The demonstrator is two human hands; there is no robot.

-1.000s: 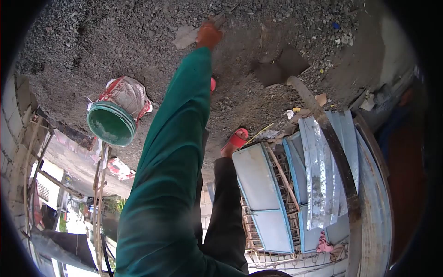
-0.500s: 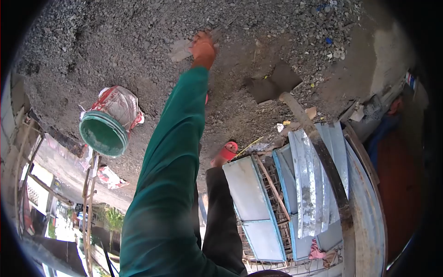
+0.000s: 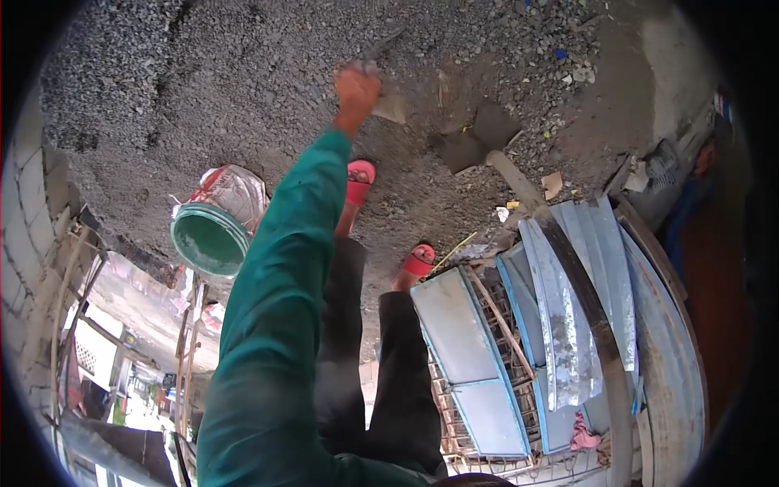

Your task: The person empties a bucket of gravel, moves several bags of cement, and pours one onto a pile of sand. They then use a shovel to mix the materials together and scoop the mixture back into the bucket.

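My left hand (image 3: 357,88), at the end of a green sleeve, is low over the gravel (image 3: 268,81) at upper centre. Its fingers are closed and blurred, and what they hold cannot be made out. A flat tan piece (image 3: 391,107) shows beside the hand, with a thin dark strip (image 3: 385,42) beyond the fingertips. To the right of it lies a shovel with a dark blade (image 3: 479,140) and a long handle. My right hand is out of view.
A green bucket (image 3: 209,239) with a white and red sack against it lies tipped at left. My feet in red sandals (image 3: 357,180) stand below the hand. Metal sheets (image 3: 568,300) and blue-framed panels (image 3: 471,349) lie at lower right, by a pink cloth (image 3: 583,432).
The flat piece showed on both sides of my left hand and now shows only on its right. The view has shifted, bringing both sandals fully into sight.
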